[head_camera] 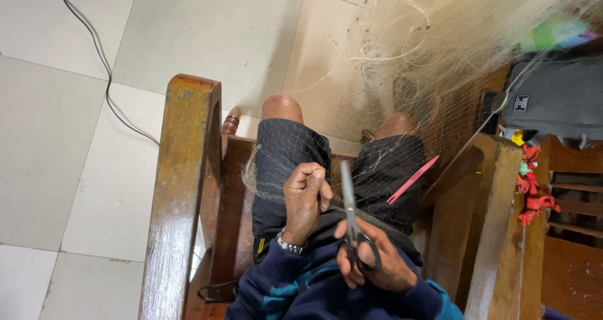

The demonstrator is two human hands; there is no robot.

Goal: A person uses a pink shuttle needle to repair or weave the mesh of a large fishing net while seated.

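A pale tiled floor (75, 169) is filling the left and top of the head view, with a thin black cable (103, 75) trailing across it. On it a wooden armchair (182, 188) is standing, its glossy brown left armrest running up the middle-left and its right armrest (496, 219) rising on the other side; the person is sitting in it, bare knees pointing up the picture and dark shorts (289, 163) covering the thighs. A big heap of pale, fine fishing net (452, 37) is spilling down from the upper right and lying draped over the knees and lap, its mesh showing thinly over the shorts. To the right a grey bag (556, 100) is sitting above a wooden shelf, with a cluster of red scraps (534, 191) hanging just beside the right armrest. A slim pink netting needle (412, 179) is resting tilted on the right thigh, near the scissors but apart from them. The left hand (306, 197), with a metal wristwatch (290, 244) on its wrist, is closing into a loose fist, pinching a bit of the net between thumb and fingers above the left thigh. The right hand (375, 257) is gripping a pair of scissors (352, 219), fingers through the dark handle loops, the grey blades pointing up between the thighs and lying together, just beside the left hand's knuckles.
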